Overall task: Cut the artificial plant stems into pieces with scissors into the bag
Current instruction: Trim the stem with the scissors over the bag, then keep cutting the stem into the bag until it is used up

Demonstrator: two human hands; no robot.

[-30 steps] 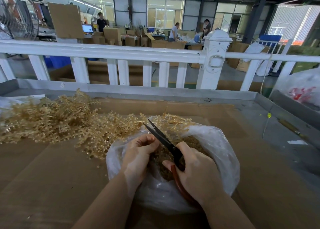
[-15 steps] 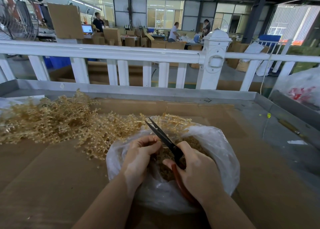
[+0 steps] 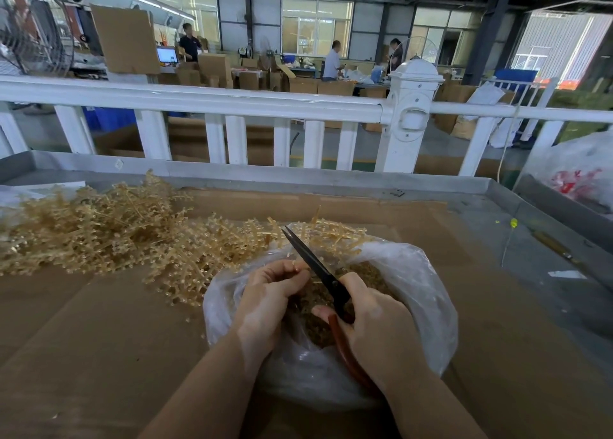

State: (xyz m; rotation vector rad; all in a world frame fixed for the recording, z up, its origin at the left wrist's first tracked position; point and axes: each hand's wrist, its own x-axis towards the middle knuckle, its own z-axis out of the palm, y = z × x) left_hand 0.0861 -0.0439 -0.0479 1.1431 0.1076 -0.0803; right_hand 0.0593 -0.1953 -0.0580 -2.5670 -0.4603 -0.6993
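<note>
A loose heap of pale golden plastic plant stems (image 3: 99,233) sprawls across the left of the brown cardboard-covered worktable (image 3: 83,339), its nearer sprigs trailing right until they touch the rim of the bag; the left hand (image 3: 265,299) hovers over the bag's mouth with fingers curled in, pinching what looks like a short piece of stem just beside the blades, though the piece itself is too small to make out clearly; the crumpled clear plastic bag (image 3: 421,292) sits open at the centre, already holding a brown mass of cut pieces (image 3: 315,332); the black-bladed scissors with reddish-brown handles (image 3: 318,269) point up and away over the bag, blades appearing closed or nearly so; the right hand (image 3: 374,326) wraps round the handles, fingers curled firmly through and about them. The step in hand seems to be a snip over the bag, well into the job yet with much of the heap uncut. Next, the blades likely need to part and the left hand to feed stem between them, fingertips kept back from the edge.
</note>
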